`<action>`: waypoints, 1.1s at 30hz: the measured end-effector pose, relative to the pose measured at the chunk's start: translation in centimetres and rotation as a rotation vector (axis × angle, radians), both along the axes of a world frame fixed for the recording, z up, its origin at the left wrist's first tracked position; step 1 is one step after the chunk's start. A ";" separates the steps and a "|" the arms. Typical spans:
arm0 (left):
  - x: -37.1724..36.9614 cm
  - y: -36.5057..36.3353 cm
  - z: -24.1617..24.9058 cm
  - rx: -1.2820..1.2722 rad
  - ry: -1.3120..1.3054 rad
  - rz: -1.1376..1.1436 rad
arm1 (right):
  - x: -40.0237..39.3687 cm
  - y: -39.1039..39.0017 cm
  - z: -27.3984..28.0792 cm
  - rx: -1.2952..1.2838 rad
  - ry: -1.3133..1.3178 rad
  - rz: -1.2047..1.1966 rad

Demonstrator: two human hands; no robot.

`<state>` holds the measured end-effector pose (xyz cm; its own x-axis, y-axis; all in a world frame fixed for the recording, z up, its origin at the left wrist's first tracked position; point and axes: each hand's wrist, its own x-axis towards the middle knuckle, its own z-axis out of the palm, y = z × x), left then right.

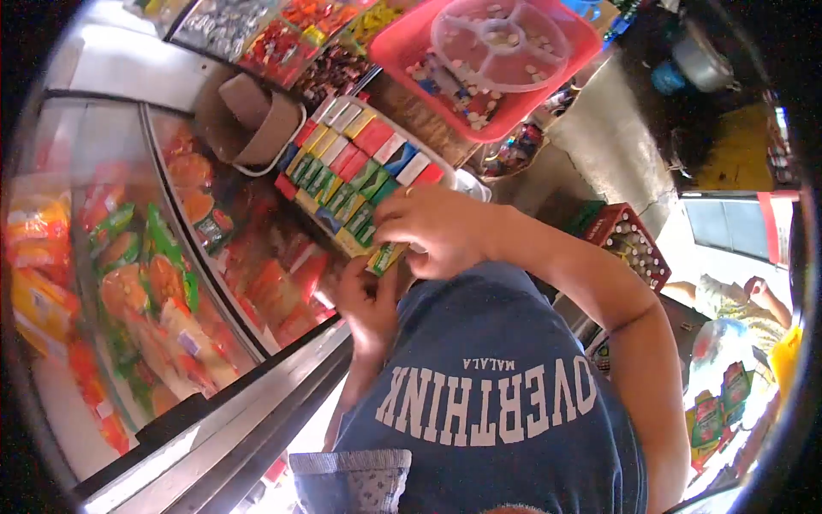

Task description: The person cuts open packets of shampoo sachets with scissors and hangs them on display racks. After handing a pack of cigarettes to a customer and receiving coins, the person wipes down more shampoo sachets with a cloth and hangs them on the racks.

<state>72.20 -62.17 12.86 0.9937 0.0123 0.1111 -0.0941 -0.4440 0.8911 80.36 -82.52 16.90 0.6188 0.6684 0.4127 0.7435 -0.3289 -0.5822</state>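
Close in front of my dark blue shirt, both hands meet at a small green-and-yellow cigarette pack (386, 258). My right hand (441, 230) reaches over from the right with its fingers bent onto the pack's upper side. From below left, my left hand (368, 301) has its thumb and fingers closed at the lower end. Just beyond them lies a tray (438, 163) filled with rows of cigarette packs (348, 168) in green, red, yellow, white and blue. The right hand's fingers overlap the near corner of these rows.
To the left, a glass-topped freezer (154, 257) holds bagged food. A brown container (248, 128) stands behind it. Candy compartments (295, 38) and a red basin (488, 120) with coins and a divided lid lie farther back. A red bottle crate (629, 244) and a person (741, 300) are at right.
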 end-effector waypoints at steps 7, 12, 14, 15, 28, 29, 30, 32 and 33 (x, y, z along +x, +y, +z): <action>6.2 -8.9 7.0 0.079 -0.263 -0.265 | -3.5 -8.8 4.2 0.445 0.290 -0.439; 8.7 -22.6 5.7 0.273 -0.566 -0.752 | -8.4 -17.1 3.3 0.885 0.577 -0.950; 8.8 -27.8 5.1 0.313 -0.462 -0.912 | -10.3 -21.7 2.6 1.022 0.647 -1.062; 8.8 -30.0 4.9 0.303 -0.446 -0.993 | -11.6 -24.3 1.7 1.045 0.683 -1.137; 4.1 -59.6 -0.6 -0.108 0.138 -1.763 | -21.9 -44.3 -5.5 1.528 0.062 -1.145; 3.4 -61.2 -0.2 -0.125 0.102 -1.780 | -22.2 -45.0 -4.9 1.565 0.035 -1.123; 2.6 -62.7 0.3 -0.146 0.069 -1.794 | -23.4 -45.9 -3.5 1.506 0.148 -1.216; 1.2 -65.2 0.4 -0.129 0.154 -1.854 | -24.8 -48.1 -4.5 1.552 0.138 -1.220; 0.7 -66.2 0.0 -0.105 0.155 -1.869 | -25.3 -49.1 -4.6 1.567 0.130 -1.225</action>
